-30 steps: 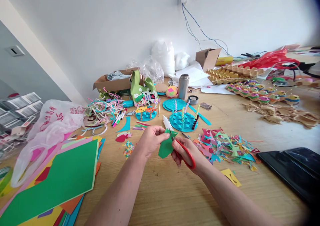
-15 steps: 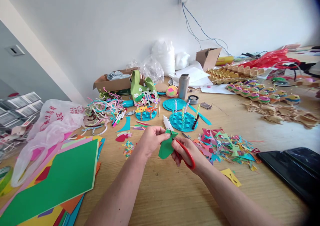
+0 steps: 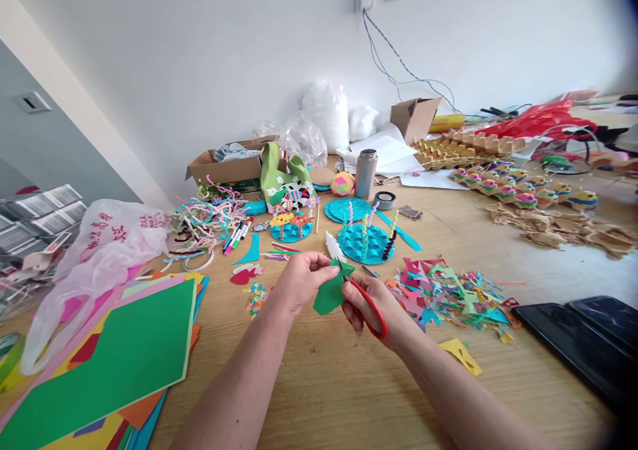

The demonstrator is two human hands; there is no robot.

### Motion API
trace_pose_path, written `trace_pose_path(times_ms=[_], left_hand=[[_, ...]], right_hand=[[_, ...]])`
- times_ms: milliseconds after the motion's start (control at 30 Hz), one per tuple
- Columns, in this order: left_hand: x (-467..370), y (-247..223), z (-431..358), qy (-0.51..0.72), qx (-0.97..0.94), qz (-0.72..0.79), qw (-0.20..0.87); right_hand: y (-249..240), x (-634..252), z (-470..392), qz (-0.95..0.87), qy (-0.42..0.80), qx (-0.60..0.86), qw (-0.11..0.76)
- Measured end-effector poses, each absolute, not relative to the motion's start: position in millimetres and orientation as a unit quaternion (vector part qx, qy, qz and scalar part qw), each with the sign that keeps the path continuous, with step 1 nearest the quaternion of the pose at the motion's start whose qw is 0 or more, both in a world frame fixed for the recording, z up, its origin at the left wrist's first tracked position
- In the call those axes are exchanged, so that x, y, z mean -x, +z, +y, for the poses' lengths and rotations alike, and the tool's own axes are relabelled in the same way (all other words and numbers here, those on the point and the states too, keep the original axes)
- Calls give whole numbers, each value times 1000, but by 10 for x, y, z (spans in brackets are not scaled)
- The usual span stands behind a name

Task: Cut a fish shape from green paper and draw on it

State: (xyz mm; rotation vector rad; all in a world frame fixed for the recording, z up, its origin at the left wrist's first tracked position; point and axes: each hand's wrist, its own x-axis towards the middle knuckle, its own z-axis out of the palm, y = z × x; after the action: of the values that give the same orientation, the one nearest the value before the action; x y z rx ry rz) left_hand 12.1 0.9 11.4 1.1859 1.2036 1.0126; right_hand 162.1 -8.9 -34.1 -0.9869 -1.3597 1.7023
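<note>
Between thumb and fingers, my left hand [image 3: 305, 278] pinches the upper edge of a piece of green paper [image 3: 329, 295] with a rounded lower end. My right hand [image 3: 371, 304] is closed round the red-handled scissors [image 3: 377, 312], whose blades reach the paper's upper part. Just beyond the fingers lie a white feather-shaped piece [image 3: 332, 245] and a blue disc [image 3: 365, 245] with a scalloped pattern and twisted pipe cleaners standing on it. Small paper bits [image 3: 256, 298] lie near my left wrist.
Coloured paper sheets [image 3: 144, 337] are stacked at the left. Colourful paper scraps [image 3: 453, 294] are heaped at the right, beside dark phones [image 3: 563, 343]. Farther back stand a metal bottle [image 3: 366, 174], a tape roll [image 3: 385, 201], markers [image 3: 238, 235], pipe cleaners [image 3: 204, 221] and egg trays [image 3: 448, 151].
The green paper's lower end has shifted slightly left and up. Both hands keep nearly the same place and grip, the scissors still at the paper.
</note>
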Motion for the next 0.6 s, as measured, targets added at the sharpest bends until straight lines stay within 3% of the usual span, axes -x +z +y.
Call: trace_pose_path(times_ms=[600], left_hand=[[-130, 134, 10, 425, -511, 521, 536]], right_hand=[[-284, -1623, -104, -545, 648, 392, 361]])
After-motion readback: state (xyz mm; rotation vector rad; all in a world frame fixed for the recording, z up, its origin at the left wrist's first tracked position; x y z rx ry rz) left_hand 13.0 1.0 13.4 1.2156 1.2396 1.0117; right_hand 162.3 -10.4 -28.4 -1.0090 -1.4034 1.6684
